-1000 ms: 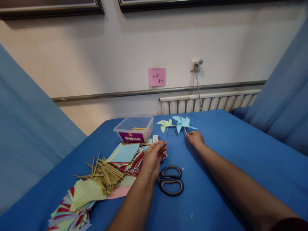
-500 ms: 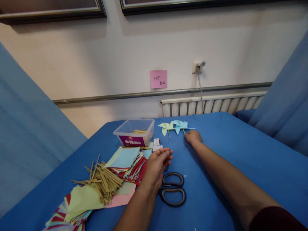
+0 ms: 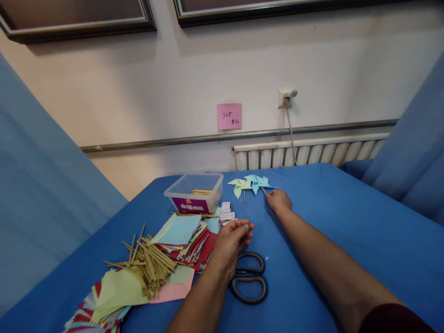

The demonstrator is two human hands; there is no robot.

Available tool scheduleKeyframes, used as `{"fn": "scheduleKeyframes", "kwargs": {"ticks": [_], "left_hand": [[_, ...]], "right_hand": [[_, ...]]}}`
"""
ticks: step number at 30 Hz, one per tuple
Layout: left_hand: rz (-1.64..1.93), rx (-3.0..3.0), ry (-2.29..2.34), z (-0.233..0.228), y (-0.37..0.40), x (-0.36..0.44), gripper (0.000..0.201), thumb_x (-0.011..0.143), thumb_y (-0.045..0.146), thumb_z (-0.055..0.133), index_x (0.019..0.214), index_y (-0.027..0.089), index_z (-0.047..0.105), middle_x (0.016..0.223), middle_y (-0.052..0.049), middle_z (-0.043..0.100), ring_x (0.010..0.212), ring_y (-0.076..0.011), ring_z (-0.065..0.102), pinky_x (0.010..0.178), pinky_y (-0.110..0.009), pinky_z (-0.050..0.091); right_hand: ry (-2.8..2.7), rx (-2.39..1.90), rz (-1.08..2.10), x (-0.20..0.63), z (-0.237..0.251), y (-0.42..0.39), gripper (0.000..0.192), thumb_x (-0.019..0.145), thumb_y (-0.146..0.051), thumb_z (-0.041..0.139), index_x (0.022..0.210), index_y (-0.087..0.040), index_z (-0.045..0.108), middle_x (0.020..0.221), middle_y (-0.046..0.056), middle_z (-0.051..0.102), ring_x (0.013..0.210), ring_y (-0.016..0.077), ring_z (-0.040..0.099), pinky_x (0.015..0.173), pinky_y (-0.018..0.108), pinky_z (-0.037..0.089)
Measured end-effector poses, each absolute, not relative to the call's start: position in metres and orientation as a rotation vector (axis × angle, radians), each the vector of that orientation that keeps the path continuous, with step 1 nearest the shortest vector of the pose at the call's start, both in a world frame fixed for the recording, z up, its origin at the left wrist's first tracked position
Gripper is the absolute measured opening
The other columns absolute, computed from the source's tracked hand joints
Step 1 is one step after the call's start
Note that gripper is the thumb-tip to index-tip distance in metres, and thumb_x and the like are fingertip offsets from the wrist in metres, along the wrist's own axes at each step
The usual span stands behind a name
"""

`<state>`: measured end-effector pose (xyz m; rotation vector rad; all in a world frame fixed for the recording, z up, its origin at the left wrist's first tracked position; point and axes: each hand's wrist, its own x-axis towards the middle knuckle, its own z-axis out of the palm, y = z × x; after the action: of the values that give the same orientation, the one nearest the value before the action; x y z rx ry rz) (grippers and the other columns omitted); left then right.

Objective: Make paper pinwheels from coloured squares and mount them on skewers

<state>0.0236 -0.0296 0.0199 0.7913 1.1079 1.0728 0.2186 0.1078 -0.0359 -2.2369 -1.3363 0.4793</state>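
Note:
At the far side of the table, my right hand (image 3: pixel 279 200) is closed on the stick of a light blue paper pinwheel (image 3: pixel 257 181). A pale yellow-green pinwheel (image 3: pixel 239 186) lies just left of it, their vanes touching or overlapping. My left hand (image 3: pixel 233 243) hovers near the middle, fingers curled and thumb against them, with nothing visible in the grip. Black-handled scissors (image 3: pixel 251 290) lie beside my left wrist, blades hidden under it. Left of that hand is a stack of coloured paper squares (image 3: pixel 183 230), partly covered by my arm at its right edge.
A clear plastic box (image 3: pixel 194 194) with sticks stands at the back left. Small white boxes (image 3: pixel 227 213) sit beside it. A heap of short wooden sticks (image 3: pixel 152 263) and more fanned paper (image 3: pixel 114 296) lie front left on the blue cloth (image 3: pixel 333 222). A radiator (image 3: pixel 312 152) is behind.
My right hand has shifted the blue pinwheel slightly to the left, closer over the yellow-green one. My left hand has moved a little right and stays curled. The camera view has tilted slightly.

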Motion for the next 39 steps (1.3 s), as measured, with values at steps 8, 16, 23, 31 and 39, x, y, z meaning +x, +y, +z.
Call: {"fn": "scheduleKeyframes", "kwargs": {"ticks": [8, 16, 23, 31, 39], "left_hand": [[1.049, 0.8, 1.113, 0.018, -0.028, 0.024, 0.018, 0.068, 0.015, 0.074, 0.085, 0.014, 0.066, 0.087, -0.01, 0.073, 0.061, -0.0101, 0.062, 0.056, -0.021, 0.047], [1.035, 0.866, 1.119, 0.009, -0.024, 0.023, 0.021, 0.067, 0.019, 0.074, 0.086, 0.014, 0.066, 0.087, -0.011, 0.073, 0.061, -0.0103, 0.062, 0.056, -0.02, 0.046], [1.016, 1.028, 1.161, 0.001, -0.026, 0.029, 0.023, 0.065, 0.022, 0.073, 0.084, 0.013, 0.063, 0.081, -0.009, 0.072, 0.06, -0.0105, 0.06, 0.053, -0.02, 0.042], [1.129, 1.329, 1.221, -0.007, -0.024, 0.032, 0.007, 0.068, 0.018, 0.066, 0.073, 0.014, 0.066, 0.067, -0.003, 0.066, 0.059, -0.0112, 0.058, 0.058, -0.023, 0.043], [1.069, 1.637, 1.322, -0.003, -0.033, 0.036, 0.009, 0.072, 0.017, 0.062, 0.079, 0.017, 0.068, 0.077, -0.004, 0.071, 0.071, -0.0153, 0.063, 0.067, -0.026, 0.047]], "right_hand": [[-1.371, -2.214, 0.455, 0.221, -0.042, 0.108, 0.03, 0.087, -0.044, 0.055, 0.089, -0.022, 0.075, 0.098, 0.011, 0.074, 0.092, 0.0246, 0.069, 0.07, 0.029, 0.045], [-1.382, -2.125, 0.415, 0.221, -0.046, 0.104, 0.023, 0.082, -0.038, 0.059, 0.084, -0.02, 0.073, 0.09, 0.011, 0.074, 0.088, 0.0245, 0.068, 0.069, 0.029, 0.044], [-1.292, -1.886, 0.357, 0.215, -0.035, 0.079, 0.031, 0.088, -0.032, 0.044, 0.09, -0.016, 0.071, 0.093, 0.014, 0.073, 0.088, 0.0259, 0.067, 0.075, 0.033, 0.045], [-1.215, -1.331, 0.669, 0.141, -0.036, -0.009, 0.03, 0.08, -0.038, 0.054, 0.1, -0.017, 0.064, 0.096, 0.01, 0.072, 0.085, 0.0224, 0.068, 0.076, 0.034, 0.052], [-1.168, -1.222, 0.706, 0.145, -0.047, -0.045, 0.028, 0.08, -0.04, 0.056, 0.095, -0.018, 0.065, 0.093, 0.009, 0.072, 0.086, 0.0234, 0.066, 0.08, 0.037, 0.05]]}}
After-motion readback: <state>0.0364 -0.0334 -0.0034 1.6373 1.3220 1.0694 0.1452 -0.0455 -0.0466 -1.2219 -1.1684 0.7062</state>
